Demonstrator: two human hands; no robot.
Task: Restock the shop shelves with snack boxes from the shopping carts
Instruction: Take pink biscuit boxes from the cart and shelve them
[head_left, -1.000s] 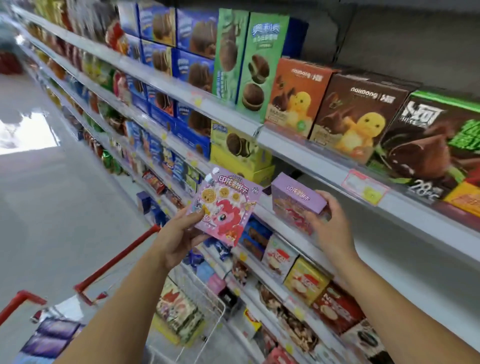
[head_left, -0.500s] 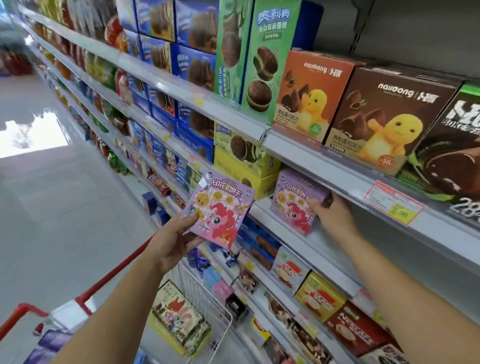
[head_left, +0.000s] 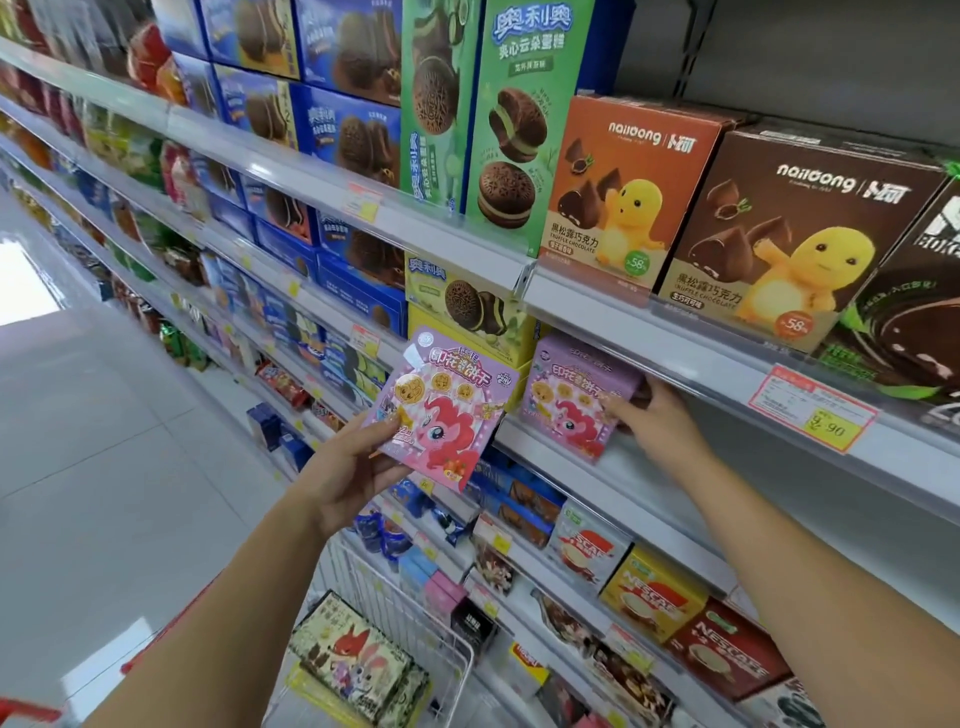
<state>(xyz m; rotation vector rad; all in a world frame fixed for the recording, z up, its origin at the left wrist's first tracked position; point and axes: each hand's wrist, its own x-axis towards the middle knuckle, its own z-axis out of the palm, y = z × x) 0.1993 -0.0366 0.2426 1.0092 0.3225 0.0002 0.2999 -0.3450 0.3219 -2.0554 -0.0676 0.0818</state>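
Above the shopping cart (head_left: 400, 597), the left hand (head_left: 348, 478) grips 1 pink pony box (head_left: 441, 410) by its lower corner. Farther in, the right hand (head_left: 660, 421) holds a 2nd box (head_left: 571, 395) standing at the shelf (head_left: 649, 483) lip. Released so near the front, it may tip off the edge.

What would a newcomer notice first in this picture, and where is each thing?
At the centre, the left hand holds a pink cardboard pony biscuit box before the shelves, while the right hand grips a matching purple-topped box on the grey metal shelf. Above, at the right, an orange cardboard box and a brown cardboard box each show a bright yellow cartoon figure.
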